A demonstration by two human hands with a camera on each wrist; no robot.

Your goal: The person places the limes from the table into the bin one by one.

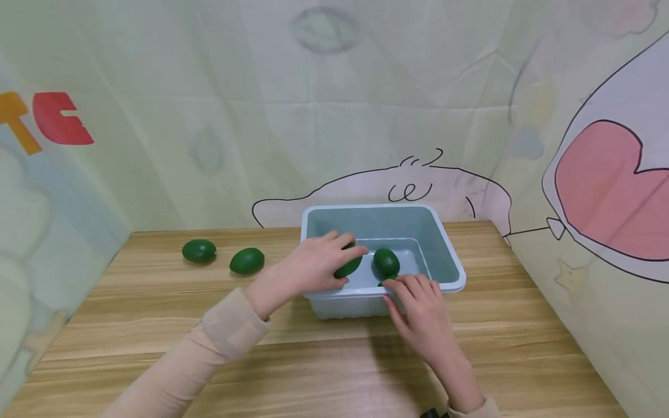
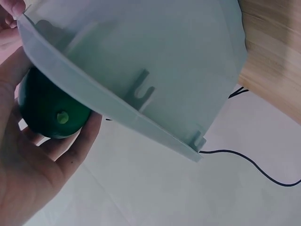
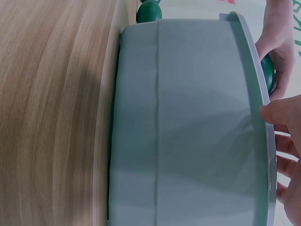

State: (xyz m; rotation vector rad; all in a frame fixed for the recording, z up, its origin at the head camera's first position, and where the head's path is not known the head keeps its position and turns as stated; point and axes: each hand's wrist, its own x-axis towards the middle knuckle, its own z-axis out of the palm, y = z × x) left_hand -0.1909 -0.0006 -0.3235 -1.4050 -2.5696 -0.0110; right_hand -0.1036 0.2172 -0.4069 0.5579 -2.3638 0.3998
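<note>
A light blue plastic bin (image 1: 452,249) stands on the table near the wall. Over its left side my left hand (image 1: 321,264) grips a dark green avocado (image 1: 349,267), fingers wrapped around it. In the left wrist view that avocado (image 2: 49,110) shows a small pale green stem nub beside the bin's rim. My right hand (image 1: 423,310) holds the front rim, thumb outside and fingers reaching over inside. Within the bin lies another avocado (image 1: 386,263). A further green one (image 1: 385,283) shows partly beneath the right fingertips, mostly hidden by them and the rim.
Two more avocados, one farther left (image 1: 199,251) and one nearer the bin (image 1: 248,261), lie on the wooden table (image 1: 313,366). A printed cloth backdrop (image 1: 261,139) rises behind the table's far edge. A black object (image 1: 431,413) shows by the right sleeve.
</note>
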